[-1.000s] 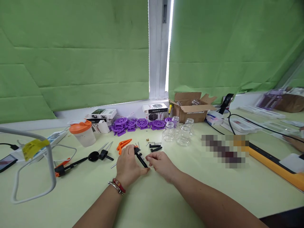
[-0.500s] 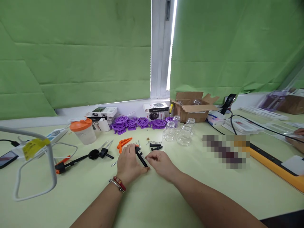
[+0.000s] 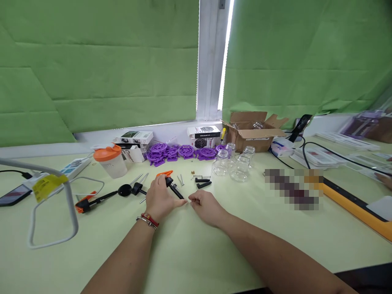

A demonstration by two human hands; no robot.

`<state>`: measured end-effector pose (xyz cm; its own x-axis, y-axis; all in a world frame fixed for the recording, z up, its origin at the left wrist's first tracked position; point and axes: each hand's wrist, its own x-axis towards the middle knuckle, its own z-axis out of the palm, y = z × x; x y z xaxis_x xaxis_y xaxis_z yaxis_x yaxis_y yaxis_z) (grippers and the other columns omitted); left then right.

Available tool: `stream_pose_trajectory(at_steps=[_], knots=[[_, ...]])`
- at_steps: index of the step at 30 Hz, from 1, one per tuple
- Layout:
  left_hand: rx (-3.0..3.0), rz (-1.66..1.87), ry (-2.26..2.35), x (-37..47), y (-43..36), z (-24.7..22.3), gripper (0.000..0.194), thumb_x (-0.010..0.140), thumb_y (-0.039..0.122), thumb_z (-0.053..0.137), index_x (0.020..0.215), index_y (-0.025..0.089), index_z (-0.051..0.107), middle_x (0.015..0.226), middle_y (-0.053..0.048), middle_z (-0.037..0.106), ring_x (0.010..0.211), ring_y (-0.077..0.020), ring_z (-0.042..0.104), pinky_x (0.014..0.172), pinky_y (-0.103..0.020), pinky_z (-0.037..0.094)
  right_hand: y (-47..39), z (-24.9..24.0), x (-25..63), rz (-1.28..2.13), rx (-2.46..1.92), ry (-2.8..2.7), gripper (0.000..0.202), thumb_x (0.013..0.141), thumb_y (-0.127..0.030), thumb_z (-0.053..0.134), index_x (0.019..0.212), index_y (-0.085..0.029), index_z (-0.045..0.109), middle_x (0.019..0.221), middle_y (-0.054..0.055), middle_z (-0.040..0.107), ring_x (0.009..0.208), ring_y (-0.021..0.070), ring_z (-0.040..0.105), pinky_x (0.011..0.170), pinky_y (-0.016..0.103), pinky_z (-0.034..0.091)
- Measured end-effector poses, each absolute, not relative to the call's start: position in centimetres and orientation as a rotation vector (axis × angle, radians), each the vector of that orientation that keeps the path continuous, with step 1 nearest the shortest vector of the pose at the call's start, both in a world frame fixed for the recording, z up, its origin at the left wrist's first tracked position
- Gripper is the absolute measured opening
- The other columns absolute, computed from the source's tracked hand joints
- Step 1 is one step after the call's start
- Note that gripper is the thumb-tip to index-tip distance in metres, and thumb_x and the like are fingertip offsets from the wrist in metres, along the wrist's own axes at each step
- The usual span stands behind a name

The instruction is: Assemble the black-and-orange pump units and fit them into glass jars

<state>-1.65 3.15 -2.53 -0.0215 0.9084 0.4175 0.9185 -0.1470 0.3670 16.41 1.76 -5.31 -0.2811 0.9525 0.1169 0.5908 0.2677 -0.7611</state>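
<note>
My left hand grips a slim black plastic part, its lower end slanting toward the right. My right hand is close to that end, thumb and fingertips pinched together; whatever lies between them is too small to make out. Beyond the hands are two short black pieces, thin metal springs and tiny brass-coloured bits. Short metal rods lie just past the black part. An orange plastic piece shows behind my left hand, partly covered by it.
Purple wheel-like parts are heaped at the back, beside clear glass jars and an open cardboard box. At left stand an orange-lidded cup and a white bent frame. Another person's hand shows at far right.
The view has tilted slightly downward. My left hand has turned the black part a little flatter, and my right fingertips have gone from beside its middle to near its lower end.
</note>
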Motion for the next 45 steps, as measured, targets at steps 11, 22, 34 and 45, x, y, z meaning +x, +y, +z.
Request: stream_pose_trajectory(at_steps=[11, 22, 34, 45], knots=[[-1.756, -1.138, -2.242, -5.6, 4.2, -1.7, 0.081, 0.046, 0.057, 0.073, 0.11, 0.02, 0.042, 0.111, -0.008, 0.053, 0.104, -0.028, 0.053, 0.082, -0.037, 0.043, 1.9, -5.4, 13.4, 0.493, -1.367, -2.24, 0.024, 0.085, -0.026, 0.045, 0.101, -0.022, 0.063, 0.094, 0.003, 0.058, 0.074, 0.0126, 0.056, 0.065, 0.024, 0.038], [-1.77, -1.122, -2.211, -5.6, 4.2, -1.5, 0.086, 0.043, 0.065, 0.069, 0.11, 0.02, 0.041, 0.111, -0.009, 0.053, 0.102, -0.0288, 0.053, 0.076, -0.038, 0.046, 3.7, -4.7, 10.5, 0.206, -1.411, -2.463, 0.025, 0.085, -0.022, 0.043, 0.088, -0.021, 0.068, 0.088, 0.003, 0.062, 0.076, 0.0132, 0.059, 0.058, 0.023, 0.036], [-1.897, -1.055, -2.152, -4.9, 3.9, -1.4, 0.085, 0.042, 0.061, 0.071, 0.109, 0.019, 0.041, 0.11, -0.009, 0.052, 0.106, -0.0302, 0.051, 0.085, -0.039, 0.043, 6.2, -3.1, 12.5, -0.08, -1.697, -2.549, 0.022, 0.075, -0.007, 0.05, 0.082, -0.014, 0.07, 0.086, 0.011, 0.061, 0.075, 0.0193, 0.06, 0.061, 0.027, 0.041], [-1.972, -1.009, -2.07, -4.3, 3.7, -1.5, 0.084, 0.042, 0.059, 0.072, 0.109, 0.019, 0.04, 0.105, -0.009, 0.053, 0.103, -0.0298, 0.051, 0.083, -0.039, 0.042, 8.8, -2.8, 12.3, 0.017, -1.787, -2.431, 0.017, 0.074, -0.006, 0.054, 0.083, -0.011, 0.068, 0.086, 0.013, 0.061, 0.075, 0.0196, 0.062, 0.061, 0.026, 0.041]])
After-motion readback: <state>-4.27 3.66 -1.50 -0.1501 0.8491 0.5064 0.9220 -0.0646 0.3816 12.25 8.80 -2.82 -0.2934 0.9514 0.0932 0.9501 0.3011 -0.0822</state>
